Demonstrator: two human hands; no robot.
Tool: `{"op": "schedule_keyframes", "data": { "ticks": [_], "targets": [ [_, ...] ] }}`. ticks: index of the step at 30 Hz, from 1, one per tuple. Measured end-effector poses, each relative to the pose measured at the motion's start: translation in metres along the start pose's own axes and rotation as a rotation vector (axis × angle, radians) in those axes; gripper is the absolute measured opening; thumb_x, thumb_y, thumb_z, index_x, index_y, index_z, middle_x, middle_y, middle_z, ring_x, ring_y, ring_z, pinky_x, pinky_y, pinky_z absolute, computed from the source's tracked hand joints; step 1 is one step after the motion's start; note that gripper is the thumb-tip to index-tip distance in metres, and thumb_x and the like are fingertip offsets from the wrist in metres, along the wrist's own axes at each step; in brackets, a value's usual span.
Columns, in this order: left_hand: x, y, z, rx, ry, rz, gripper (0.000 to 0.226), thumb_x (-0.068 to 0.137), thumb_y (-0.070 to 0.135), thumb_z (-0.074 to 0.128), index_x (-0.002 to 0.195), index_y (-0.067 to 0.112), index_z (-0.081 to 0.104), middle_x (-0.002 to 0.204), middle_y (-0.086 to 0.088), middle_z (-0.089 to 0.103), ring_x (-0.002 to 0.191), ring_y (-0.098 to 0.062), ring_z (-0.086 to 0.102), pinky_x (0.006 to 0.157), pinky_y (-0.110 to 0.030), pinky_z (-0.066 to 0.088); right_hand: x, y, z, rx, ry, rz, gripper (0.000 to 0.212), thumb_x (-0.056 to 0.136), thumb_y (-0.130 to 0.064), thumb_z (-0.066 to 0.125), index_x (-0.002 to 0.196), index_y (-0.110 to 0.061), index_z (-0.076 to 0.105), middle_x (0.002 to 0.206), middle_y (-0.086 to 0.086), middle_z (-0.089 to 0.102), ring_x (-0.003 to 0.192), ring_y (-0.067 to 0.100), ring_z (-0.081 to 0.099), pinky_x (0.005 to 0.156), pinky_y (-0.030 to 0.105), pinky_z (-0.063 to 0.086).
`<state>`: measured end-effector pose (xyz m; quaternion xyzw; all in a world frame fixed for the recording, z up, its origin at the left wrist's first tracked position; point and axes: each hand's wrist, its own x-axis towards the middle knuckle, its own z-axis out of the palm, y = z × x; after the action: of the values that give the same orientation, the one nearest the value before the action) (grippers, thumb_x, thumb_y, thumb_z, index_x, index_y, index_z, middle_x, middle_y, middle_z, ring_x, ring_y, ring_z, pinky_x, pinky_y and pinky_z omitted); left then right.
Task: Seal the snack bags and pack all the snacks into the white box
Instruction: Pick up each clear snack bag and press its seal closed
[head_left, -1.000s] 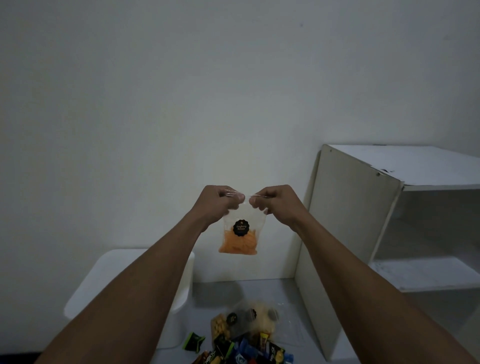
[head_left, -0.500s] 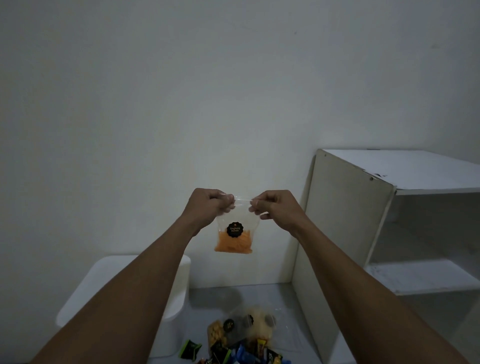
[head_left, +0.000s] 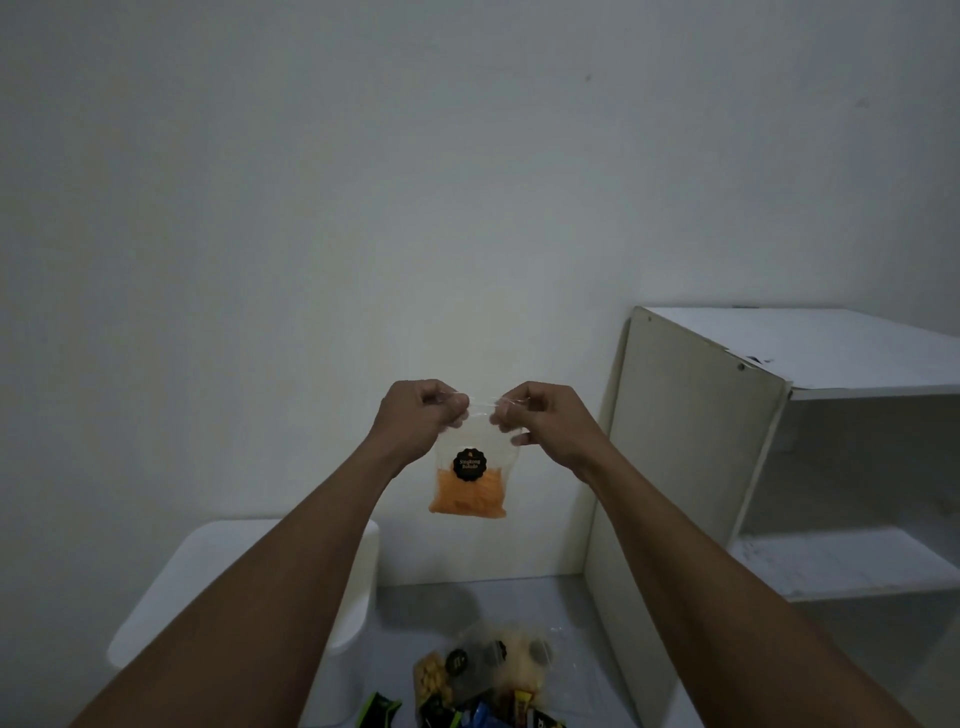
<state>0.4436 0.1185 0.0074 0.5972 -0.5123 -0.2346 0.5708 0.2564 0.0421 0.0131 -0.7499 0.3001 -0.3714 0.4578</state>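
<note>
Against white wall, grey floor | one white plastic box, 7 o'clock | left hand, right hand both pinch one clear orange-snack bag

Left hand and right hand slid apart along the snack bag.

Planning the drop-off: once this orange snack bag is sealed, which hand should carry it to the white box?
Likely left hand: it pinches the snack bag, and the white box lies below that forearm.

On the snack bag, a black sticker reads — "Singkong Balado".
</note>
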Motion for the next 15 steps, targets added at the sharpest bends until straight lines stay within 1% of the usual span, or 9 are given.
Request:
{"op": "schedule_keyframes", "data": {
  "ticks": [2,4,5,7,8,11,15],
  "targets": [
    [0.0011,-0.0006,-0.0007,0.022,-0.013,0.005,0.013,0.086,0.022,0.074,0.085,0.009,0.076,0.078,-0.004,0.077,0.075,-0.014,0.072,0.079,-0.030,0.056,0.0003,-0.0017,0.0022,-0.001,-0.020,-0.001,0.016,0.093,-0.014,0.066,0.100,-0.001,0.070,0.088,0.011,0.077,0.078,0.017,0.072,0.073,0.031,0.059],
    [-0.0014,0.0003,-0.0003,0.005,-0.020,-0.001,0.015,0.086,0.023,0.074,0.089,0.008,0.077,0.080,-0.003,0.077,0.073,-0.010,0.072,0.073,-0.025,0.053,0.0009,-0.0029,0.0037,0.018,0.003,-0.011,0.016,0.093,-0.009,0.066,0.100,0.005,0.070,0.088,0.016,0.076,0.073,0.017,0.072,0.072,0.028,0.061],
    [-0.0029,0.0009,-0.0003,-0.022,-0.022,-0.013,0.017,0.088,0.023,0.072,0.092,0.007,0.077,0.083,-0.004,0.078,0.075,-0.009,0.072,0.073,-0.025,0.053,0.0012,-0.0032,0.0039,0.027,0.022,-0.014,0.016,0.093,-0.007,0.066,0.100,0.007,0.070,0.086,0.018,0.075,0.070,0.016,0.072,0.071,0.027,0.061],
    [-0.0048,0.0020,-0.0026,-0.090,-0.028,-0.054,0.018,0.091,0.022,0.069,0.096,0.006,0.076,0.090,-0.006,0.077,0.081,-0.011,0.073,0.079,-0.030,0.056,0.0018,-0.0017,0.0033,0.026,0.042,-0.009,0.015,0.093,-0.005,0.066,0.099,0.008,0.070,0.084,0.017,0.075,0.068,0.017,0.072,0.070,0.028,0.062],
    [-0.0040,0.0011,-0.0044,-0.089,-0.027,-0.061,0.017,0.091,0.021,0.069,0.094,0.005,0.075,0.091,-0.007,0.077,0.081,-0.012,0.073,0.080,-0.032,0.056,0.0020,0.0001,0.0028,0.023,0.038,0.001,0.014,0.093,-0.006,0.066,0.098,0.007,0.070,0.083,0.016,0.075,0.069,0.019,0.072,0.070,0.029,0.062],
    [-0.0003,-0.0026,-0.0045,0.043,0.020,-0.010,0.018,0.091,0.021,0.069,0.085,0.005,0.073,0.083,-0.007,0.076,0.073,-0.013,0.070,0.078,-0.033,0.056,0.0019,0.0043,0.0047,0.007,0.002,0.027,0.012,0.094,-0.007,0.064,0.094,0.003,0.070,0.082,0.012,0.076,0.074,0.020,0.073,0.075,0.033,0.062],
    [0.0040,-0.0038,0.0021,0.124,0.105,0.007,0.020,0.093,0.024,0.065,0.085,0.007,0.071,0.081,-0.004,0.075,0.076,-0.015,0.071,0.085,-0.037,0.058,0.0016,0.0000,0.0093,-0.092,-0.024,0.000,0.015,0.095,-0.016,0.063,0.095,-0.003,0.070,0.084,0.004,0.077,0.078,0.015,0.073,0.073,0.030,0.061]
  ]
}}
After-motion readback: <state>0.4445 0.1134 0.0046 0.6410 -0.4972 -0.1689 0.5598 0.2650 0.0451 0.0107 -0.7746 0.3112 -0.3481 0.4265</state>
